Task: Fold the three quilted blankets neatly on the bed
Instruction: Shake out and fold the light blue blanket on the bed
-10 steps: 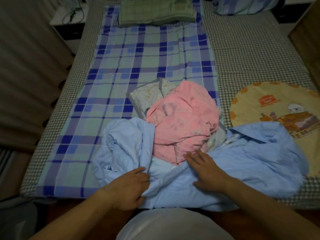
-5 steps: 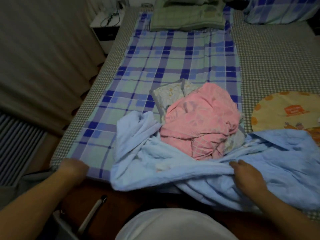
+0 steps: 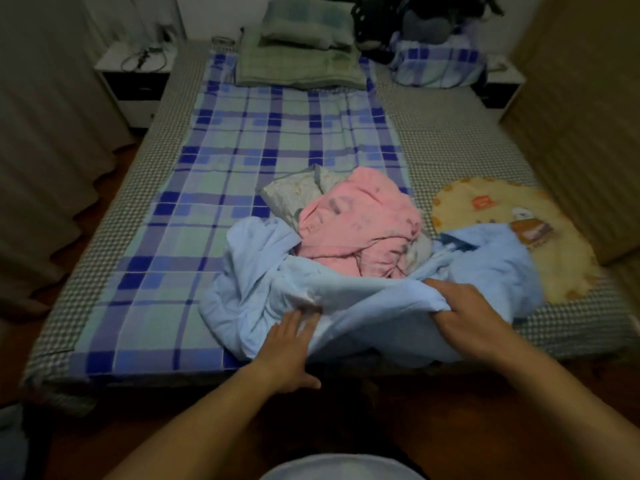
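A crumpled light blue blanket (image 3: 363, 299) lies along the bed's near edge. Behind it a pink blanket (image 3: 356, 223) is heaped on a white floral blanket (image 3: 294, 195), only partly visible. My right hand (image 3: 464, 317) grips a bunched fold of the blue blanket. My left hand (image 3: 287, 344) reaches with straight fingers under the blue blanket's near edge, fingertips touching the fabric.
The bed (image 3: 450, 147) carries a blue plaid sheet (image 3: 263, 147). A yellow cartoon cushion (image 3: 512, 233) lies at the right, partly under the blue blanket. A green pillow (image 3: 304, 53) and a plaid pillow (image 3: 440, 64) sit at the head. A white nightstand (image 3: 135, 81) stands far left.
My left hand has come back from the bed's left corner to the blue blanket's near edge. My right hand has gathered and lifted a fold of it. The view has pulled back.
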